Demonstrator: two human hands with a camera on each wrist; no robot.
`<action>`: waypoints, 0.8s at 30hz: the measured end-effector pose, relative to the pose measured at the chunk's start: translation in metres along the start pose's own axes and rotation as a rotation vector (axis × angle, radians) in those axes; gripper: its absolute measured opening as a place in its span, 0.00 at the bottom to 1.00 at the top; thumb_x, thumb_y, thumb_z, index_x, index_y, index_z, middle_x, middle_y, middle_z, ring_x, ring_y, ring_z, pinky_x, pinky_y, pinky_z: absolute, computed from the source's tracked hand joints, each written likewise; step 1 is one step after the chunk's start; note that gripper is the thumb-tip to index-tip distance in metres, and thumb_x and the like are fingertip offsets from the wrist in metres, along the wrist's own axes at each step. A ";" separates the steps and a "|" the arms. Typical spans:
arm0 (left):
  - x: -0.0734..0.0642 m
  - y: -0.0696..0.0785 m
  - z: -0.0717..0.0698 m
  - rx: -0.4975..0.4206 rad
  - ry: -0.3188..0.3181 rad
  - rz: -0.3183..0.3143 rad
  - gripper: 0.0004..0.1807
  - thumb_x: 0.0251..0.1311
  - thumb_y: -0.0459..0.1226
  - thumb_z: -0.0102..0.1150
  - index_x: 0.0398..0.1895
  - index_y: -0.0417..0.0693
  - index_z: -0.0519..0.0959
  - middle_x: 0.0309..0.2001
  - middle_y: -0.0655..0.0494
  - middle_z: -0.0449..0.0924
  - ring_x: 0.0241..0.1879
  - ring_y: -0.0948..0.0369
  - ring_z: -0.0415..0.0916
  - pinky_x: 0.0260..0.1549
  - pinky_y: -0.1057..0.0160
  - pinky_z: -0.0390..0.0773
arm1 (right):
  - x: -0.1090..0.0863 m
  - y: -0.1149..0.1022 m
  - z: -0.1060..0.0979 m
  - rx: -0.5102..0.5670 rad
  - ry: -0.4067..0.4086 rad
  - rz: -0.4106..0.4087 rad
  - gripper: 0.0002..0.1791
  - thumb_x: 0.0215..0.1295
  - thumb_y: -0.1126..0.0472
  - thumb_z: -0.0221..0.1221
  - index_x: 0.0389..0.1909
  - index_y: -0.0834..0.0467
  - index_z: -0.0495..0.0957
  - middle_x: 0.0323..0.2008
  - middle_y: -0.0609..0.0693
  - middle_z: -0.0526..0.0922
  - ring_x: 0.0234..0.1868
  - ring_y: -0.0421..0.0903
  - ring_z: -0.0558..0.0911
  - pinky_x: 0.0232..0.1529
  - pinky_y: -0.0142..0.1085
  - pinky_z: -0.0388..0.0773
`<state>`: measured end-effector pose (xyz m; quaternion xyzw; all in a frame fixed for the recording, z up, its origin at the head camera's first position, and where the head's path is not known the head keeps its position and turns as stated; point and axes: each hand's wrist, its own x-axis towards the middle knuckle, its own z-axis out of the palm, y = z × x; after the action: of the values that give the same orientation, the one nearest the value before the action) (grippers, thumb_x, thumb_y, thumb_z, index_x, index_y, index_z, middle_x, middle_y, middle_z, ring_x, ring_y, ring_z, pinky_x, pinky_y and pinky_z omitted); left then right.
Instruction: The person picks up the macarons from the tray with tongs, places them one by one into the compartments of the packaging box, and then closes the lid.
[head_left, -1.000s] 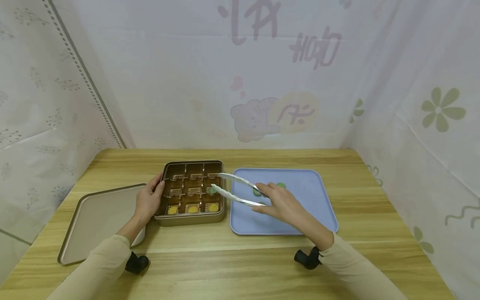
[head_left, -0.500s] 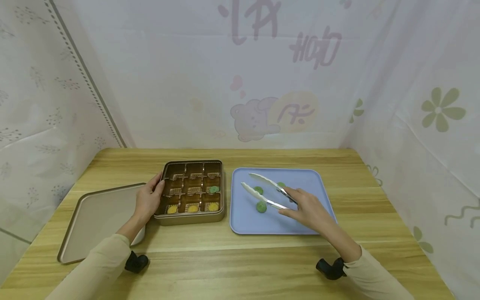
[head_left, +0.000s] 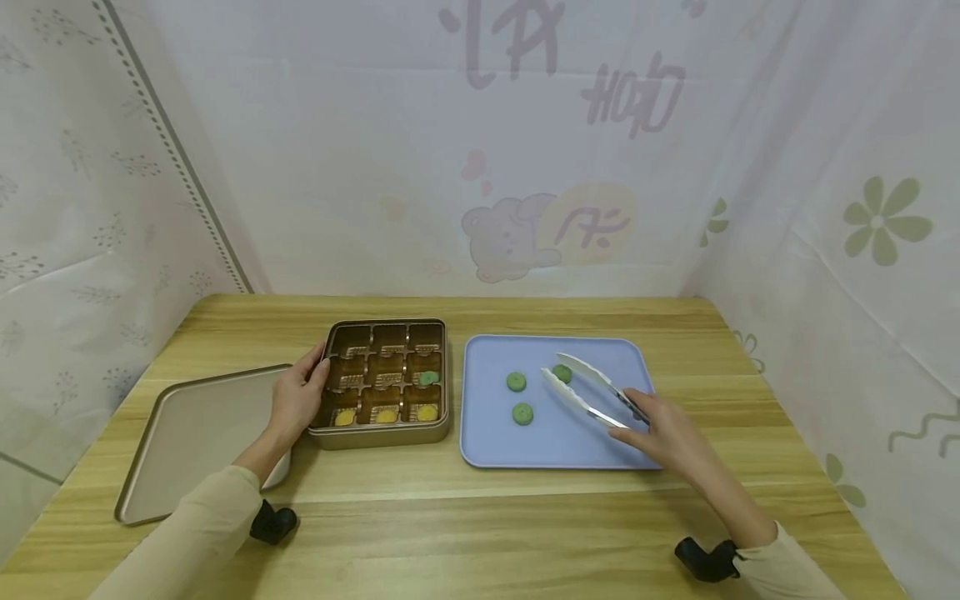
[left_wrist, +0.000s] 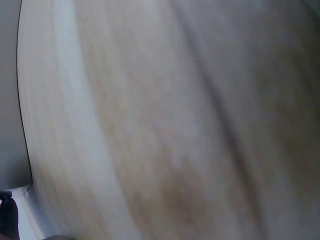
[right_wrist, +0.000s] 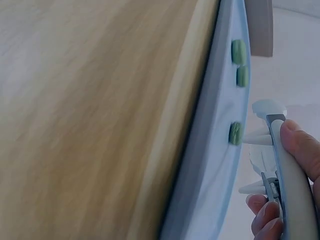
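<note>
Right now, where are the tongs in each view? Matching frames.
Head: tongs right of centre, over the blue tray, in the right hand.
Left wrist: not in it.
Right wrist: right side, middle to bottom, in the hand.
Shared landmark: wooden tabletop, visible in all three.

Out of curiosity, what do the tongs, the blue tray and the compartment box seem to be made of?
Tongs: shiny, silvery arms suggest metal; the pale, scalloped tips could be plastic or silicone.
Blue tray: probably plastic, given its even colour and smooth, soft sheen.
Compartment box: gold-brown with a muted metallic sheen, so likely tin; its brown insert looks like moulded plastic, glossy with bright glints.
</note>
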<state>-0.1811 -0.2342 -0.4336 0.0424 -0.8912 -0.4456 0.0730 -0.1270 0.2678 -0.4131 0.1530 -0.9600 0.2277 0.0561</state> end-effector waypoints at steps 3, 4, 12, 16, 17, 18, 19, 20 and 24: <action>0.000 0.000 0.000 -0.005 -0.004 -0.002 0.28 0.73 0.44 0.38 0.71 0.41 0.58 0.68 0.38 0.58 0.67 0.40 0.55 0.63 0.43 0.61 | -0.004 0.005 -0.002 -0.020 -0.003 0.020 0.33 0.50 0.53 0.70 0.53 0.70 0.75 0.39 0.62 0.83 0.38 0.55 0.81 0.36 0.48 0.79; 0.000 0.000 0.000 -0.007 -0.004 -0.004 0.28 0.73 0.44 0.38 0.71 0.41 0.58 0.68 0.38 0.58 0.67 0.40 0.55 0.63 0.43 0.61 | -0.006 0.007 -0.002 -0.030 -0.004 0.024 0.33 0.50 0.53 0.70 0.53 0.70 0.75 0.38 0.62 0.83 0.38 0.54 0.81 0.35 0.48 0.79; 0.000 0.001 0.000 -0.005 0.000 -0.009 0.27 0.73 0.44 0.38 0.71 0.42 0.58 0.68 0.38 0.58 0.67 0.40 0.56 0.63 0.43 0.61 | -0.010 0.012 -0.001 -0.068 0.005 0.037 0.34 0.49 0.51 0.70 0.52 0.70 0.75 0.36 0.61 0.83 0.35 0.53 0.81 0.32 0.47 0.78; 0.000 0.001 0.000 -0.008 0.005 -0.009 0.27 0.73 0.44 0.39 0.70 0.42 0.59 0.68 0.39 0.59 0.67 0.41 0.56 0.63 0.43 0.62 | -0.010 0.013 -0.001 -0.067 0.004 0.038 0.34 0.49 0.51 0.70 0.52 0.70 0.76 0.36 0.61 0.83 0.34 0.52 0.81 0.31 0.46 0.78; 0.000 0.001 0.001 -0.009 0.007 -0.009 0.27 0.73 0.43 0.39 0.70 0.42 0.59 0.68 0.39 0.59 0.67 0.41 0.56 0.63 0.43 0.62 | -0.010 0.013 -0.001 -0.066 0.004 0.036 0.34 0.49 0.52 0.70 0.52 0.71 0.76 0.36 0.61 0.83 0.34 0.52 0.81 0.31 0.45 0.78; 0.000 0.001 0.001 -0.008 0.007 -0.010 0.27 0.73 0.43 0.39 0.70 0.42 0.59 0.68 0.39 0.59 0.67 0.41 0.56 0.63 0.43 0.61 | -0.010 0.013 0.000 -0.066 0.004 0.035 0.34 0.49 0.52 0.71 0.51 0.71 0.76 0.35 0.61 0.83 0.34 0.52 0.81 0.30 0.45 0.78; 0.000 0.001 0.001 -0.010 0.007 -0.012 0.27 0.73 0.43 0.39 0.71 0.42 0.59 0.68 0.39 0.59 0.67 0.41 0.56 0.63 0.43 0.61 | -0.010 0.014 0.000 -0.066 0.004 0.033 0.34 0.49 0.52 0.71 0.51 0.71 0.76 0.35 0.61 0.83 0.33 0.52 0.81 0.30 0.45 0.78; 0.000 0.001 0.000 -0.010 0.006 -0.012 0.27 0.73 0.43 0.39 0.71 0.42 0.59 0.68 0.39 0.59 0.67 0.41 0.56 0.63 0.43 0.61 | -0.010 0.014 0.000 -0.065 0.003 0.032 0.34 0.49 0.52 0.71 0.51 0.71 0.76 0.35 0.62 0.83 0.33 0.51 0.80 0.30 0.44 0.78; -0.001 0.002 0.000 -0.009 -0.004 -0.013 0.27 0.73 0.44 0.39 0.71 0.42 0.58 0.69 0.39 0.57 0.68 0.41 0.55 0.63 0.43 0.61 | -0.010 0.015 0.001 -0.060 0.004 0.024 0.33 0.49 0.53 0.71 0.50 0.72 0.76 0.36 0.63 0.83 0.34 0.53 0.81 0.30 0.45 0.79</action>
<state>-0.1802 -0.2331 -0.4317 0.0471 -0.8890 -0.4503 0.0687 -0.1225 0.2831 -0.4223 0.1393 -0.9680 0.1998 0.0600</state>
